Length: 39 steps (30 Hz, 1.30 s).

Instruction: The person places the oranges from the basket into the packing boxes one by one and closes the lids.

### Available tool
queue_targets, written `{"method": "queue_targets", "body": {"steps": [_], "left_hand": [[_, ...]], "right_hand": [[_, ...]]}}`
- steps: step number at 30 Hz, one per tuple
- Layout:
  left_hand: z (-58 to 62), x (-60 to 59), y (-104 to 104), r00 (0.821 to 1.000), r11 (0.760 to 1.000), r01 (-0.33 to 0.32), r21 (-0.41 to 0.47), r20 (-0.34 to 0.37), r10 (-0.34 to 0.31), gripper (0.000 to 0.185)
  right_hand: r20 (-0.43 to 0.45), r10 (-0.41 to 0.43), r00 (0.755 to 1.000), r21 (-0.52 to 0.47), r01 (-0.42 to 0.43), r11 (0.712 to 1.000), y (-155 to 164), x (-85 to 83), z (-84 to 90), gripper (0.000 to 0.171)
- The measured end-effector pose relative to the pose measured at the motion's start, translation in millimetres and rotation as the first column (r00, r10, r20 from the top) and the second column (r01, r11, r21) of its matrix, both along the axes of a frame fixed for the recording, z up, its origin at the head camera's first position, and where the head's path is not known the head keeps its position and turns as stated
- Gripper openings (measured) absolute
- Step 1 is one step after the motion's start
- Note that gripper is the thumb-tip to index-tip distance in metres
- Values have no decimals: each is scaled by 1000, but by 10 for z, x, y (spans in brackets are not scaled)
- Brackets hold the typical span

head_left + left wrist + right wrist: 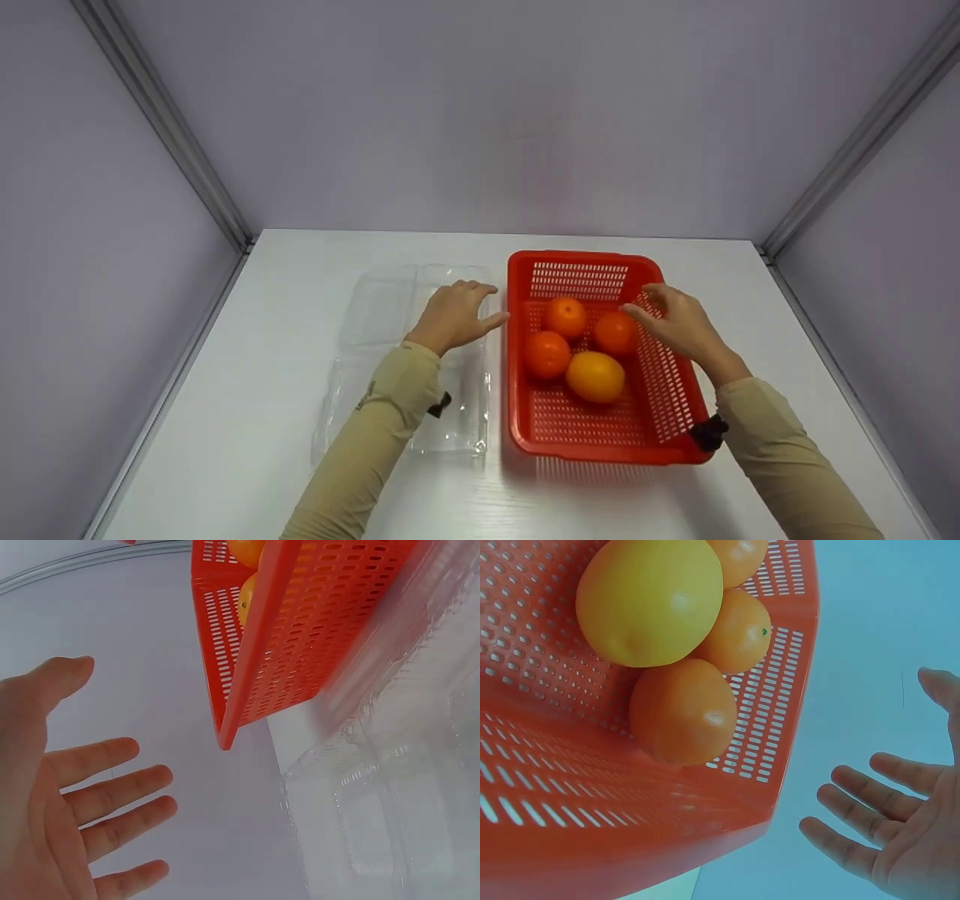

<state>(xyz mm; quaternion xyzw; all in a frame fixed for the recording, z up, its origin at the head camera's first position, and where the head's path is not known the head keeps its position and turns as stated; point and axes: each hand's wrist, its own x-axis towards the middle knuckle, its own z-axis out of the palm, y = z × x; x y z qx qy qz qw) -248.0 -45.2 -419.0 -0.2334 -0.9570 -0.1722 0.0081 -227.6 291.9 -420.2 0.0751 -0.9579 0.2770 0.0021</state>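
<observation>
Fruit fills the far half of a red perforated plastic basket (600, 420) on the white table (247, 435): three round orange fruits (565, 316) clustered with one larger yellow-orange fruit (595, 376). Just left of the basket lies a clear plastic clamshell tray (382, 307). Left hand (455, 315) hovers over the tray, fingers spread and relaxed, holding nothing. Right hand (679, 319) hangs above the basket's right side, fingers loosely extended, empty. No readable writing shows anywhere.
</observation>
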Motion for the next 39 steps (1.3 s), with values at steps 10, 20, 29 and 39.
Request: {"method": "queue_targets", "body": {"steps": [10,20,29,39], "left_hand": [[-57,16,56,984,993,79,86,151,-91,48],[-86,38,126,978,987,126,96,157,-141,45],[-87,55,185,973,985,136,104,172,-152,44],[-80,61,252,972,982,156,106,158,-172,42]], "right_hand": [[1,10,1000,3,-10,1000,168,92,-54,57],[58,22,998,-4,-21,1000,320,158,-115,56],[55,23,998,-12,-22,1000,401,187,-153,50],[71,11,997,-11,-10,1000,501,223,-184,51]]}}
